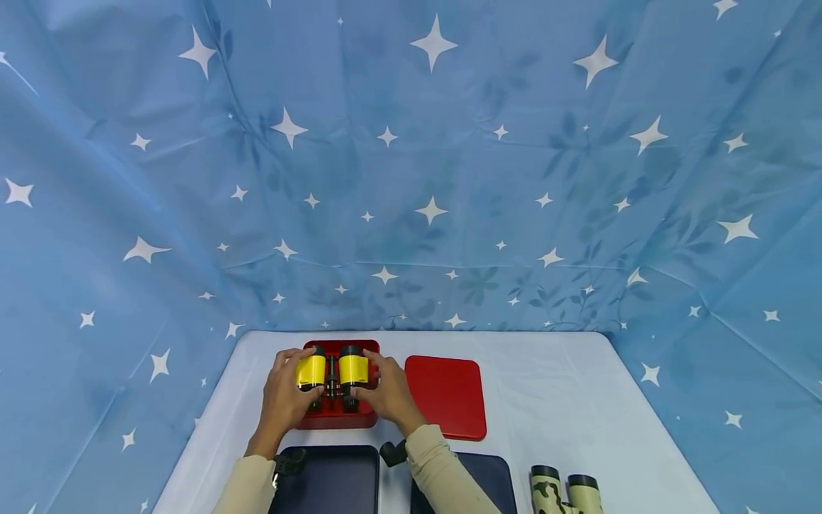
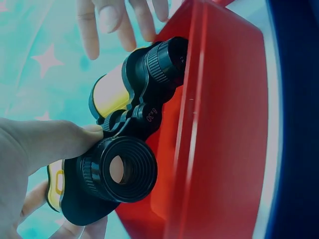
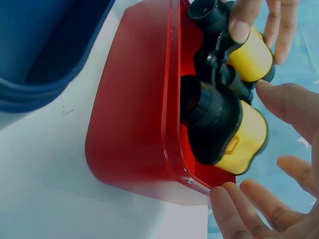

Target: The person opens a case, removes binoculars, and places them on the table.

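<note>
Yellow-and-black binoculars sit partly inside a red box, eyepieces toward me. My left hand grips the left barrel, thumb on the near side and fingers around the outer side; the left wrist view shows this hand curled round the barrel. My right hand is at the right barrel, its fingers spread. In the right wrist view this hand has fingertips at the box's rim, and its thumb is close to the yellow barrel; whether it touches the barrel I cannot tell.
A red lid lies right of the box. Nearer me, two dark blue trays or boxes, one left and one right, are under my forearms. Camouflage binoculars stand at the front right. A blue starry curtain hangs behind the white table.
</note>
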### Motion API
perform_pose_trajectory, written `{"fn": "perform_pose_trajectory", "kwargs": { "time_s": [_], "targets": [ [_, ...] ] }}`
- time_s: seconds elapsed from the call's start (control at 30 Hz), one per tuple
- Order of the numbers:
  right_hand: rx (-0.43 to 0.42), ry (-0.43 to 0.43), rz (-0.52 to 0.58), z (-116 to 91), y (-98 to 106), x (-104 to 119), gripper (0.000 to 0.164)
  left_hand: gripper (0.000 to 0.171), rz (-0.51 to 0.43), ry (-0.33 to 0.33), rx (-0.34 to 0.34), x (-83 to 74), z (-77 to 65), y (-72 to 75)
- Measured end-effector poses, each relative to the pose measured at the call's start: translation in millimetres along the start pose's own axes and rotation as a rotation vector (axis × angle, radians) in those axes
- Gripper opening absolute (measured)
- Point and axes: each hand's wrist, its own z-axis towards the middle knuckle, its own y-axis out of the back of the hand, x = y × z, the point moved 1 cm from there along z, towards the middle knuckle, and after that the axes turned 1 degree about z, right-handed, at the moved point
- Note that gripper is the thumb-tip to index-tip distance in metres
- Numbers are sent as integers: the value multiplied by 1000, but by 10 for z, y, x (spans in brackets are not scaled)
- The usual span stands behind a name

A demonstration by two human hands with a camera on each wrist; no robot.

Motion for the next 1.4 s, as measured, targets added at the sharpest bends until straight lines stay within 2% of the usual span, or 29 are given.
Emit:
{"fn": "perform_pose_trajectory", "kwargs": {
  "time_s": [0.17,0.4,0.7,0.9,1.2,1.4],
  "targets": [
    [-7,-3,-22,13,16,14,83,76,-28,9,4,-43,-10,60],
    [7,-22,6,14,37,36,83,74,-72,3,10,-83,-33,93],
    [-55,-34,27,2,133,41,85,74,-159,-14,20,-194,-28,75],
    [-77,-20,15,-6,209,6,84,74,-179,-21,36,-217,-20,26],
    [-88,3,25,-61,366,-93,82,73,-231,-74,49,-307,-17,-88],
    [-124,10,26,-123,466,-168,80,74,-232,-49,66,-404,-15,-183]
  ]
}}
